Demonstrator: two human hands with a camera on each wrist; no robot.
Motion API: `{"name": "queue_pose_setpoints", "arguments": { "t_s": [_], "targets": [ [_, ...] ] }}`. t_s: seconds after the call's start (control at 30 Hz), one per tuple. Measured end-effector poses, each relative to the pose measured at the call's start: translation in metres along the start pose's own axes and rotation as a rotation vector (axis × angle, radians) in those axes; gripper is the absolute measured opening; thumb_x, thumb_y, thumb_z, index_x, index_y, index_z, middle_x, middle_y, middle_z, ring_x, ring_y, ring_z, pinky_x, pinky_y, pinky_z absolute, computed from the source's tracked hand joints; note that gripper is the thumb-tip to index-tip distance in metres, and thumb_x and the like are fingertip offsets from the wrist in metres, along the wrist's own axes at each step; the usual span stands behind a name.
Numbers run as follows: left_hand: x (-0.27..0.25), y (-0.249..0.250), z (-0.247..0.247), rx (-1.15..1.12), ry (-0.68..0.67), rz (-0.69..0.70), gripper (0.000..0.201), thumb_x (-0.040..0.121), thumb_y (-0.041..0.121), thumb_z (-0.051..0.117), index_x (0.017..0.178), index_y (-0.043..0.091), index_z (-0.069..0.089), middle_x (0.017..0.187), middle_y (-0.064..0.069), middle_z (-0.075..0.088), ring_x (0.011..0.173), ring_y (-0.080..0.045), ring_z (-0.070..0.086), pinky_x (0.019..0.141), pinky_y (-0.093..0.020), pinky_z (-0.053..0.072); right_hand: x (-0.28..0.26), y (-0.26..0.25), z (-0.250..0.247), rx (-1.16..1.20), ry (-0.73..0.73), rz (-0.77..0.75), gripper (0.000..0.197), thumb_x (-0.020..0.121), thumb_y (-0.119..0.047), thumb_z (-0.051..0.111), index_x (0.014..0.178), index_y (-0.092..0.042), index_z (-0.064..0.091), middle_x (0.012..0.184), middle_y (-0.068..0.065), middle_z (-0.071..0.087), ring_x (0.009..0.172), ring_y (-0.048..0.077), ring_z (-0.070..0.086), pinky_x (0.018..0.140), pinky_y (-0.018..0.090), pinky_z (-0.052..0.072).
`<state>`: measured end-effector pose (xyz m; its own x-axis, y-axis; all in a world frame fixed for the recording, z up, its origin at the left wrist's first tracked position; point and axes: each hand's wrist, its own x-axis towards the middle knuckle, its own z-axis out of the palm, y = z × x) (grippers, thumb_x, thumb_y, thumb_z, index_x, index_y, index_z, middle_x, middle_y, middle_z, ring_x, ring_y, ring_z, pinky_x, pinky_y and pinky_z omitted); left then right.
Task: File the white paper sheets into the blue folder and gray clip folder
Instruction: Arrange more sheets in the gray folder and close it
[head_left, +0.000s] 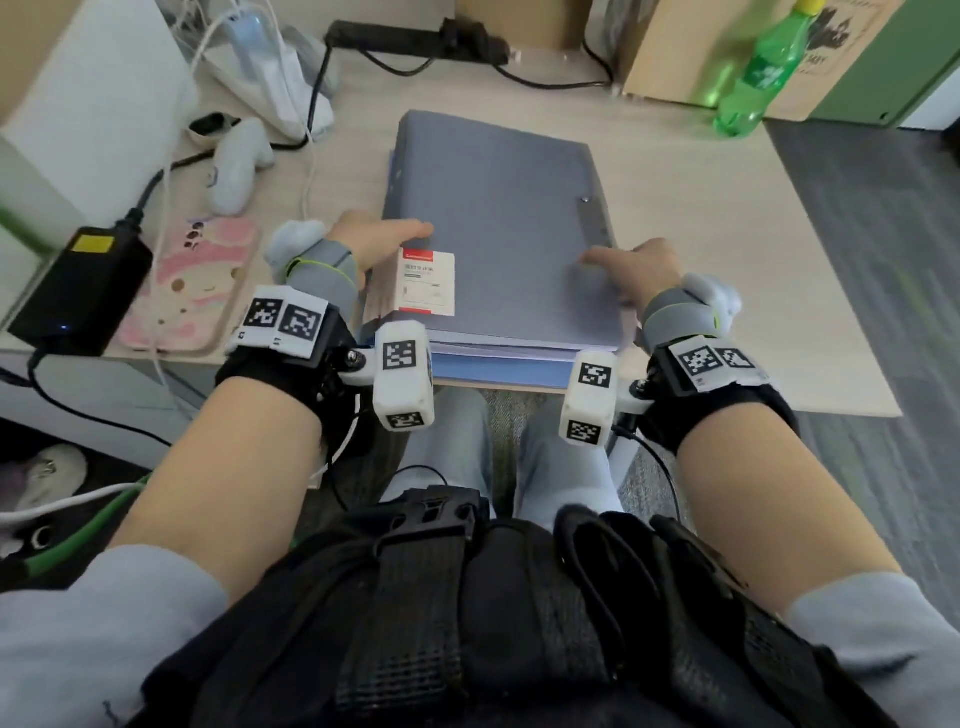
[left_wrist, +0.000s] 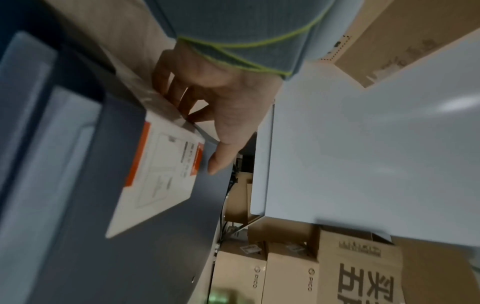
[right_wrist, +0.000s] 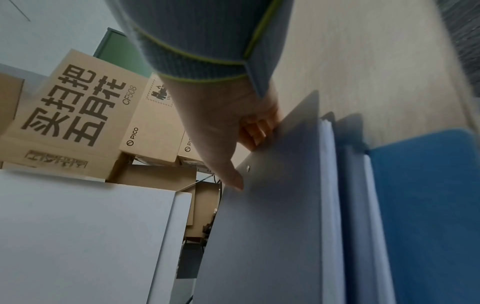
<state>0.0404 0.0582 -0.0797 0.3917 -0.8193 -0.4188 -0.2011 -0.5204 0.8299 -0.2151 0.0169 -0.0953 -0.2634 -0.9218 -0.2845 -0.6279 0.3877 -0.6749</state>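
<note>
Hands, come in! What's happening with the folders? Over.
Left hand and right hand grip gray clip folder at both edges. It's closed, atop blue folder. Nothing blocking.

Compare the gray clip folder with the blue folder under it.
The gray clip folder lies on top, fully in view; the blue folder is beneath, only its near edge showing. The gray one carries a white label with red bands; none shows on the blue. Both hands grip the gray one's sides, not the blue. Both lie flat, closed, with white sheets inside.
</note>
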Motion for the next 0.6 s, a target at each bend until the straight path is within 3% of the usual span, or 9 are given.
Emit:
{"name": "queue_pose_setpoints", "arguments": {
  "t_s": [0.03, 0.07, 0.17, 0.23, 0.33, 0.4, 0.5, 0.6],
  "targets": [
    [0.001, 0.003, 0.000, -0.018, 0.001, -0.032, 0.064, 0.070, 0.042, 0.076, 0.117, 0.002, 0.059, 0.108, -0.014, 0.066, 0.084, -0.024, 0.060, 0.077, -0.033, 0.051, 0.000, -0.003, 0.000, 0.002, -0.010, -0.001, 0.076, 0.042, -0.062, 0.069, 0.097, -0.011, 0.057, 0.091, 0.007, 0.063, 0.077, 0.029, 0.064, 0.075, 0.043, 0.057],
    [0.002, 0.003, -0.001, -0.036, 0.000, -0.043, 0.065, 0.070, 0.044, 0.076, 0.118, 0.003, 0.057, 0.109, -0.014, 0.067, 0.082, -0.024, 0.061, 0.073, -0.031, 0.053, -0.004, -0.004, 0.001, -0.013, -0.025, -0.001, 0.071, 0.047, -0.063, 0.069, 0.094, -0.013, 0.054, 0.086, 0.005, 0.061, 0.075, 0.028, 0.062, 0.075, 0.041, 0.056],
    [0.006, 0.007, 0.000, -0.077, 0.009, -0.067, 0.055, 0.076, 0.039, 0.074, 0.114, 0.006, 0.053, 0.074, -0.005, 0.061, 0.057, -0.016, 0.058, 0.045, -0.022, 0.046, -0.004, -0.009, 0.010, -0.039, -0.010, -0.002, 0.066, 0.046, -0.067, 0.063, 0.088, -0.018, 0.052, 0.085, 0.001, 0.058, 0.079, 0.028, 0.062, 0.080, 0.041, 0.055],
    [0.009, 0.009, 0.000, -0.089, -0.013, -0.089, 0.052, 0.076, 0.036, 0.074, 0.114, 0.007, 0.053, 0.068, -0.003, 0.058, 0.050, -0.015, 0.058, 0.043, -0.023, 0.047, -0.003, -0.014, 0.013, -0.071, 0.003, -0.020, 0.068, 0.052, -0.068, 0.062, 0.094, -0.015, 0.058, 0.089, 0.003, 0.059, 0.082, 0.028, 0.061, 0.079, 0.038, 0.054],
    [0.011, 0.013, 0.000, -0.108, -0.046, -0.129, 0.039, 0.076, 0.031, 0.074, 0.102, 0.011, 0.052, 0.066, -0.003, 0.055, 0.034, -0.011, 0.055, 0.035, -0.020, 0.046, 0.007, -0.021, 0.014, -0.138, -0.014, -0.046, 0.065, 0.074, -0.057, 0.062, 0.111, -0.003, 0.060, 0.100, 0.014, 0.059, 0.091, 0.032, 0.056, 0.078, 0.036, 0.045],
    [0.014, 0.013, 0.000, -0.140, -0.059, -0.140, 0.030, 0.076, 0.027, 0.073, 0.095, 0.014, 0.055, 0.067, -0.003, 0.053, 0.031, -0.011, 0.053, 0.034, -0.020, 0.046, 0.011, -0.023, 0.016, -0.159, 0.004, -0.056, 0.068, 0.080, -0.053, 0.060, 0.121, 0.000, 0.055, 0.120, 0.020, 0.056, 0.109, 0.035, 0.054, 0.088, 0.038, 0.043],
    [0.017, 0.016, 0.000, -0.188, -0.106, -0.144, 0.016, 0.075, 0.022, 0.073, 0.079, 0.018, 0.058, 0.070, -0.005, 0.057, 0.039, -0.014, 0.058, 0.038, -0.026, 0.050, 0.018, -0.023, 0.017, -0.103, 0.007, -0.025, 0.070, 0.082, -0.052, 0.059, 0.126, 0.001, 0.051, 0.128, 0.020, 0.055, 0.116, 0.035, 0.053, 0.090, 0.037, 0.042],
    [0.014, 0.018, 0.001, -0.301, -0.176, -0.166, 0.028, 0.071, 0.019, 0.075, 0.094, 0.011, 0.061, 0.082, -0.013, 0.064, 0.057, -0.024, 0.065, 0.051, -0.040, 0.056, 0.020, -0.025, 0.017, -0.055, 0.010, 0.007, 0.070, 0.086, -0.050, 0.056, 0.132, 0.002, 0.045, 0.135, 0.021, 0.050, 0.123, 0.035, 0.048, 0.097, 0.038, 0.039]
  ]
}}
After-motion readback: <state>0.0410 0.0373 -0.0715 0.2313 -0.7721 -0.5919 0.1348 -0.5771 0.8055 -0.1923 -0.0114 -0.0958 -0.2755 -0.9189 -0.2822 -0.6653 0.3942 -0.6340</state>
